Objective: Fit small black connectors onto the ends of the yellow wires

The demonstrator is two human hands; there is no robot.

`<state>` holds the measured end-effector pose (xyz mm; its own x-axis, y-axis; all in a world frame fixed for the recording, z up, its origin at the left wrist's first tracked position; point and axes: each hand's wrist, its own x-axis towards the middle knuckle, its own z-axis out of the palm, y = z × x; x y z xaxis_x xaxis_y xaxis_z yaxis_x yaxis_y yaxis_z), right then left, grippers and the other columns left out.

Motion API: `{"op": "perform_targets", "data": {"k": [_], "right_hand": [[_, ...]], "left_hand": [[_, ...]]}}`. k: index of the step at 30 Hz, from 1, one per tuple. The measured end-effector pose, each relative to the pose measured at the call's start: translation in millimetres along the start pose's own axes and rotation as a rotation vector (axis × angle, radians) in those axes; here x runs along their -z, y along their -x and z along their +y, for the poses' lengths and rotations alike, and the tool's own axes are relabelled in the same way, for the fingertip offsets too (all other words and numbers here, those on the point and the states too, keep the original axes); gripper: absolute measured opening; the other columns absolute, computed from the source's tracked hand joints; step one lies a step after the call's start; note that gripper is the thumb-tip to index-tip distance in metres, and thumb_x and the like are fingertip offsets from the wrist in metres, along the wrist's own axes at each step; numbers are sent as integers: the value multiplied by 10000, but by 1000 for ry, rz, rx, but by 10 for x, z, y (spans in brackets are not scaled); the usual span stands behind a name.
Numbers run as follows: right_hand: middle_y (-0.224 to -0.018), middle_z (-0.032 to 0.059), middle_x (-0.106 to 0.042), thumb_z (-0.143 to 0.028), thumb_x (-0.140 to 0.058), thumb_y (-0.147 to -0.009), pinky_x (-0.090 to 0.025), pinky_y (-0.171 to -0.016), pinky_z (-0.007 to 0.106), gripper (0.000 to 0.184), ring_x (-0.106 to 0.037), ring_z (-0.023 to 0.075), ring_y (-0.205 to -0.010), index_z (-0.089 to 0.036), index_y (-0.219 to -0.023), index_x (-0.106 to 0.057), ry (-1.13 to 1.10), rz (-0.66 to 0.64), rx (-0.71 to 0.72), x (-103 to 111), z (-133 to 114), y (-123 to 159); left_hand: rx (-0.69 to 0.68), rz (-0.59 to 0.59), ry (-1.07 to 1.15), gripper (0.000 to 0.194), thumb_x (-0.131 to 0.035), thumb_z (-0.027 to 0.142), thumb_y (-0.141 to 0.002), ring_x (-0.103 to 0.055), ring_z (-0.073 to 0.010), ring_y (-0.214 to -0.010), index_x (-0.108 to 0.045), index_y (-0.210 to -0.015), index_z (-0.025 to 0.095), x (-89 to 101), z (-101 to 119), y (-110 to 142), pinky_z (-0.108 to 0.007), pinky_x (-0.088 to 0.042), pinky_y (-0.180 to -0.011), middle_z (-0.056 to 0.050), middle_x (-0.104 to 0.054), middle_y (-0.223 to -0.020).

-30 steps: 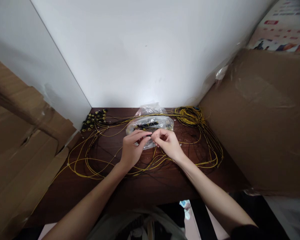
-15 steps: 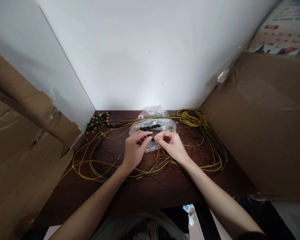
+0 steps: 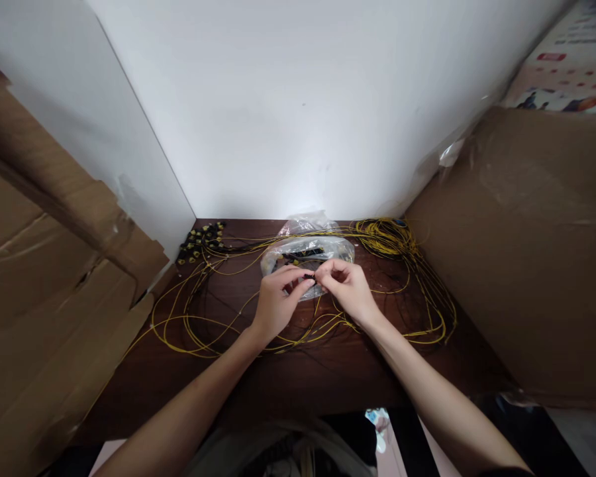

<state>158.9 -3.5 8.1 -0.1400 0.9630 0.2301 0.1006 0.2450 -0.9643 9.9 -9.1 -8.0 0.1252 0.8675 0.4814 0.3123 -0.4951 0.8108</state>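
My left hand pinches a small black connector between thumb and fingertips. Close against it, my right hand is closed in a pinch too; what its fingertips hold is too small to make out, though thin wires run down nearby. Beneath and behind the fingers lies a clear plastic bag with black and yellow parts in it. Yellow and black wires loop over the dark wooden table around both hands.
Several black-and-yellow connectors are heaped at the back left. A coil of yellow wire lies at the back right. Cardboard boxes flank the table on both sides, and a white wall stands behind.
My left hand has moved slightly right, bringing its fingertips closer to my right hand's. The view has also shifted a little.
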Motion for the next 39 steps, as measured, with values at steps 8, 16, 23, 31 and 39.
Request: {"op": "perform_targets", "data": {"k": [8,16,23,31,39], "right_hand": [[-593,-13,-534,-287,-579,-740,-372,-517,227,149,-459,98,-526,-149,-684,-580,9,-4,-31,6,9,-8],[-595,-19,-515,-306,-613,-749,-362,-538,233,167,-434,94,-542,-149,-695,-591,3,-28,13,-9,-7,13],[-610,-13,-514,-327,-614,-760,-359,-545,239,181,-432,103,-561,-151,-721,-606,27,-67,29,-38,-19,20],[-651,5,-556,-335,-593,-783,-379,-555,238,179,-468,117,-591,-160,-764,-622,151,-83,70,-32,30,30],[-698,11,-549,-226,-534,-828,-404,-600,248,96,-498,123,-628,-173,-811,-611,339,-127,265,-39,-75,74]], "left_hand": [[-13,42,-33,151,-581,216,-788,-525,-101,-600,-685,-890,175,18,11,-12,-202,-398,-521,-33,-650,-801],[50,52,-3,180,-573,242,-788,-544,-110,-621,-679,-923,189,19,-3,-6,-198,-414,-519,-33,-664,-796],[135,67,117,133,-591,192,-737,-569,-117,-642,-666,-844,165,8,-25,-31,-201,-442,-546,-31,-673,-794],[184,45,197,93,-588,154,-705,-581,-134,-733,-616,-793,162,14,-41,-36,-211,-467,-608,-27,-628,-779],[161,68,243,63,-598,139,-675,-567,-127,-687,-560,-718,165,21,-55,-42,-236,-459,-626,2,-579,-694]]}}
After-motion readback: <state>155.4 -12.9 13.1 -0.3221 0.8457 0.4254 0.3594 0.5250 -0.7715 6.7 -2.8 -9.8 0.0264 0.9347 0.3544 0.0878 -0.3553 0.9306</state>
